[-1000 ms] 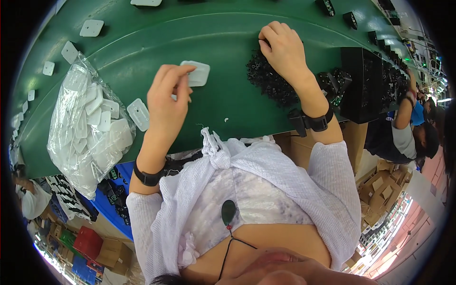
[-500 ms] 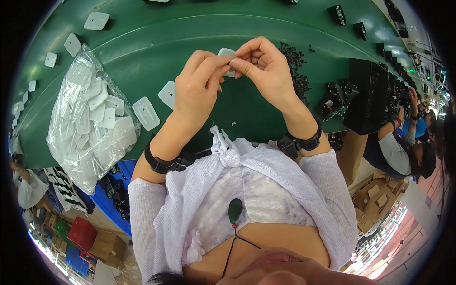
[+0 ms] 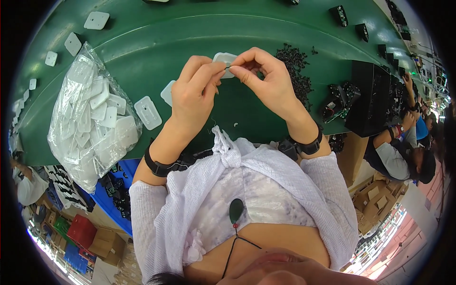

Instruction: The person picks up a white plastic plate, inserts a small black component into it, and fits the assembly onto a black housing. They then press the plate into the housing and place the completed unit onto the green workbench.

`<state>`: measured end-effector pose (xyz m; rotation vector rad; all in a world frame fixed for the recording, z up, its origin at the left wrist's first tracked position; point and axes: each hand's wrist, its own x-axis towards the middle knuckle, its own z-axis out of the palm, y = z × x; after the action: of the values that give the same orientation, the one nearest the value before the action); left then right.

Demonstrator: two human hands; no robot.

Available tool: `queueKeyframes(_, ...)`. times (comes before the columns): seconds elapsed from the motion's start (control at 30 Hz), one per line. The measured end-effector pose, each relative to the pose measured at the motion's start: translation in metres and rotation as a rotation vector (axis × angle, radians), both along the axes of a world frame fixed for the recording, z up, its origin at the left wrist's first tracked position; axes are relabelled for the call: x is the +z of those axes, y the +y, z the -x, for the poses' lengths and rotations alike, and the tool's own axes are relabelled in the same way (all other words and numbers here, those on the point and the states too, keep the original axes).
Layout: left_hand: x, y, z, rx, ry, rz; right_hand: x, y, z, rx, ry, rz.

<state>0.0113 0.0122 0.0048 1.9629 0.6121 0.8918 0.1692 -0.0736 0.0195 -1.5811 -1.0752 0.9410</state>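
A small black piece [image 3: 228, 67] is pinched at the meeting fingertips of both hands, above the green worktable [image 3: 152, 57] and in front of the person's chest. The left hand [image 3: 194, 90] grips its left end between thumb and forefinger; the right hand [image 3: 268, 80] nips the other end the same way, its remaining fingers curled. A black wristband [image 3: 159, 167] circles the left wrist, and another [image 3: 311, 146] the right.

Near the table's close edge lies a tiny white crescent-shaped scrap [image 3: 235, 124]. Just beyond the fingertips is a white rounded-corner cover [image 3: 223, 57], partly hidden by them; whether they touch it I cannot tell. A second white cover [image 3: 167, 93] shows partly behind the left hand, and a third [image 3: 147, 113] lies between that forearm and a clear plastic bag [image 3: 86, 176] filled with more covers.

Beside the right hand spreads a loose heap of tiny black parts [image 3: 295, 69]. Farther right are black housings with green circuit boards [image 3: 339, 100], next to a black box [image 3: 366, 97].

Across the table, white covers [image 3: 96, 20] stand spaced out at left, black units [image 3: 338, 15] at right. A co-worker [image 3: 396, 161] sits at the far right.
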Motion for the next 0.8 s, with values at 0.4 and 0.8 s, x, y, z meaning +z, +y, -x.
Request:
queueKeyframes(0.4,-0.007,-0.008,0.009,-0.077,-0.176,0.706,-0.011,-0.004,0.018,-0.078,-0.14,-0.173)
queueKeyframes(0.8,-0.008,-0.009,0.015,-0.035,-0.241,0.516,-0.011,-0.004,0.024,-0.118,0.077,-0.009)
